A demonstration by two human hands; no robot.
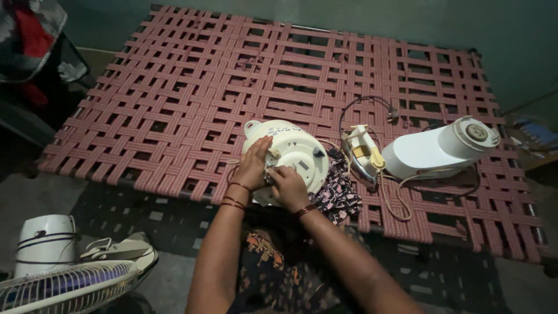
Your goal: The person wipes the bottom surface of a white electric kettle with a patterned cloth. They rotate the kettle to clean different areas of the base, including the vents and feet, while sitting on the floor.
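Observation:
A round cream-white appliance (293, 152) lies base-up at the near edge of a woven pink cot (192, 93). My left hand (254, 164) rests flat on its left side, steadying it. My right hand (286, 186) presses at the lower part of the base with fingers curled around a small dark object; what it is cannot be made out. Both wrists wear red bangles. A dark floral cloth (340, 189) lies under and to the right of the appliance.
A small yellow-and-white clothes iron (363, 154) with its cord sits right of the appliance. Beyond it lies a white cylindrical appliance (439, 150) on its side. A white fan (64, 285) and a white bucket-like container (45, 241) stand on the floor at lower left.

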